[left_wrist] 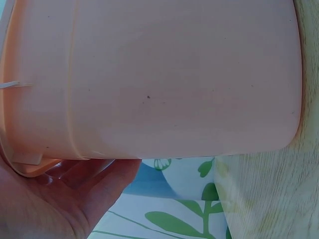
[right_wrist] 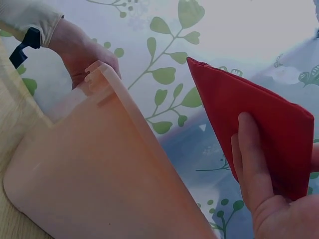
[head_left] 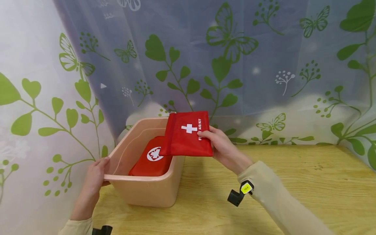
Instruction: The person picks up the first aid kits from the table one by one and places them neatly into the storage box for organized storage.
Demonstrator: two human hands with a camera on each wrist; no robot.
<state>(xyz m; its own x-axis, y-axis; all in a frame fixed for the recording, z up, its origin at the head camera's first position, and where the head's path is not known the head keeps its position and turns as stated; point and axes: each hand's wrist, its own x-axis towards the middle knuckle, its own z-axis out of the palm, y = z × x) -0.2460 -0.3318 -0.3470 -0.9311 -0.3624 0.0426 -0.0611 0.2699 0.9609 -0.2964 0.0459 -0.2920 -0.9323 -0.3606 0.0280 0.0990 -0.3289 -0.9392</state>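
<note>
My right hand grips a flat red first aid pouch by its right edge, thumb on top and fingers beneath. The pouch, with a white cross and lettering, is held over the right rim of a peach plastic bin. Inside the bin lies a red first aid case with a white round cross emblem, partly covered by the pouch in the head view. At the bin's near left corner my left hand holds the rim, its fingers under the lip in the left wrist view.
The bin stands on a light wooden table, against a curtain printed with green leaves and butterflies. A second patterned sheet hangs along the left side. A small black camera is strapped on the right wrist.
</note>
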